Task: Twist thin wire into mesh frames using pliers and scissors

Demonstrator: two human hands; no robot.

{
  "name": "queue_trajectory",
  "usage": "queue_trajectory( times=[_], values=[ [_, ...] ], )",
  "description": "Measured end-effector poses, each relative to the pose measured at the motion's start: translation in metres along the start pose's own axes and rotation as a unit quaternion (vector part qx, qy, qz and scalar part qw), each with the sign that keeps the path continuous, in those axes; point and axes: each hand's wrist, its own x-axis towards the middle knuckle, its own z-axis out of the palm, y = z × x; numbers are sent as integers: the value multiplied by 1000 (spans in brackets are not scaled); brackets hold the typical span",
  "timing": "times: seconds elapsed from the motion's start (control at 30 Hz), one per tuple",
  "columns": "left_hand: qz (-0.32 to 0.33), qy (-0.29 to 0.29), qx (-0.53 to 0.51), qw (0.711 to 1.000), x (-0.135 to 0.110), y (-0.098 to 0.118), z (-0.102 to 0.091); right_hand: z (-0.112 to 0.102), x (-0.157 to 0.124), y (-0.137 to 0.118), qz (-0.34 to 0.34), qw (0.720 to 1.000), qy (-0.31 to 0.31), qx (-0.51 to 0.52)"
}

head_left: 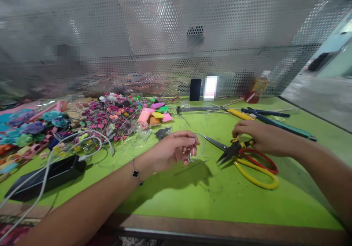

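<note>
My left hand [176, 147], with a dark clover bracelet at its wrist, is closed on a thin silvery wire [203, 143]. The wire makes loops at the fingertips and a wide curve to the right. My right hand [251, 134] grips needle-nose pliers [229, 153] by yellow-and-black handles, their dark jaws pointing down and left. Beneath the pliers lies a pair of scissors [255, 176] with one yellow and one red handle loop, its blades reaching left toward the wire.
Left are a heap of craft flowers [107, 114], clay packets [155, 114], a black box [55, 176] and a white cable [45, 172]. Behind stand a phone [195, 90], a bright screen [210, 88] and a bottle [258, 88] before a perforated metal panel [165, 25]. Blue-green pliers [286, 126] lie right.
</note>
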Motion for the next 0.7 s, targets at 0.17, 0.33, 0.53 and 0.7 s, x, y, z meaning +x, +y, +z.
queue_trajectory(
  times=[0.17,0.33,0.53,0.7],
  values=[
    [-106,-74,250,960,-1,-11,8,-4,-12,41,57,998,-41,-2],
    [-45,-111,446,887,-10,-28,27,-8,-6,15,63,997,-42,17],
    [62,-88,522,846,-8,-36,30,2,66,-61,175,982,-70,-2],
    [137,-61,556,818,-4,-38,27,17,131,-69,227,963,-142,-25]
  ],
)
